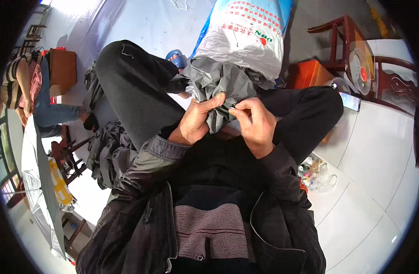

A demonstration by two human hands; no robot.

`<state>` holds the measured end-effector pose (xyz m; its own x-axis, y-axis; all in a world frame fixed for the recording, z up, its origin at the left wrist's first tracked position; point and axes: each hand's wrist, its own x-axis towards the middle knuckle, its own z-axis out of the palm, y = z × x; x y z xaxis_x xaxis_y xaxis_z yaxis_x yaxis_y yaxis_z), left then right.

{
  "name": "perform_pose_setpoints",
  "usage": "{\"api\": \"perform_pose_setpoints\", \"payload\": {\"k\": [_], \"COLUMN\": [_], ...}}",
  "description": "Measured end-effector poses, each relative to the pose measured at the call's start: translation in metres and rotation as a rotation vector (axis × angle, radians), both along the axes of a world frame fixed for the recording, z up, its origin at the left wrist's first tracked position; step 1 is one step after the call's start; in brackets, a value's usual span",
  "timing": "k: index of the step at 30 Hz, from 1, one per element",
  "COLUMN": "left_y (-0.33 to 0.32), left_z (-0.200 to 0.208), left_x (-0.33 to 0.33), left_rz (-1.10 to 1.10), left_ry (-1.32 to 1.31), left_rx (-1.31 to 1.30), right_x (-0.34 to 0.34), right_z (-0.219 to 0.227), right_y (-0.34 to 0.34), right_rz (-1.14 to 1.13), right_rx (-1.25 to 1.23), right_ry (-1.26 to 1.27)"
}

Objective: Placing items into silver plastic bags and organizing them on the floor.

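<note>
Bunched grey fabric (218, 82), thin and slightly shiny, lies gathered between my knees. My left hand (193, 121) is closed on its near left side, the thumb stretched along the folds. On the other side my right hand (256, 125) pinches thumb and forefinger together at the fabric's edge. Whatever sits between those fingertips is too small to make out. Directly beyond the fabric, touching it, is a large white and blue woven sack (241, 39) with red print. More dark grey fabric (109, 155) lies heaped beside my left leg.
At the far left is another person in jeans (58, 113), near a brown box (62, 71). Wooden chairs (344, 45) and an orange-red box (307, 73) stand at the right, with a phone (350, 101) nearby. A clear plastic bag (321, 178) of small items lies on the tiles.
</note>
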<state>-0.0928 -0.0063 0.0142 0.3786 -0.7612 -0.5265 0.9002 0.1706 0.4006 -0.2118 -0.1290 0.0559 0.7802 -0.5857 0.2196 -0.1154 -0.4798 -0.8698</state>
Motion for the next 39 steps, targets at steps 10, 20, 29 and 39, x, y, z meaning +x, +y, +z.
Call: {"api": "perform_pose_setpoints", "payload": {"k": [10, 20, 29, 39], "left_y": [-0.002, -0.004, -0.001, -0.003], "left_z": [0.012, 0.006, -0.001, 0.004], "left_x": [0.000, -0.007, -0.008, -0.011], "left_rz": [-0.059, 0.046, 0.035, 0.020], "left_ry": [-0.114, -0.305, -0.388, -0.420], "left_rx": [0.061, 0.163, 0.217, 0.215], "right_x": [0.006, 0.000, -0.003, -0.005], "right_z": [-0.012, -0.019, -0.022, -0.026], "right_y": [0.000, 0.001, -0.005, -0.010], "right_rz": [-0.061, -0.004, 0.056, 0.083], "right_rx": [-0.045, -0.084, -0.027, -0.006], "right_ry": [-0.114, 0.001, 0.100, 0.140]}}
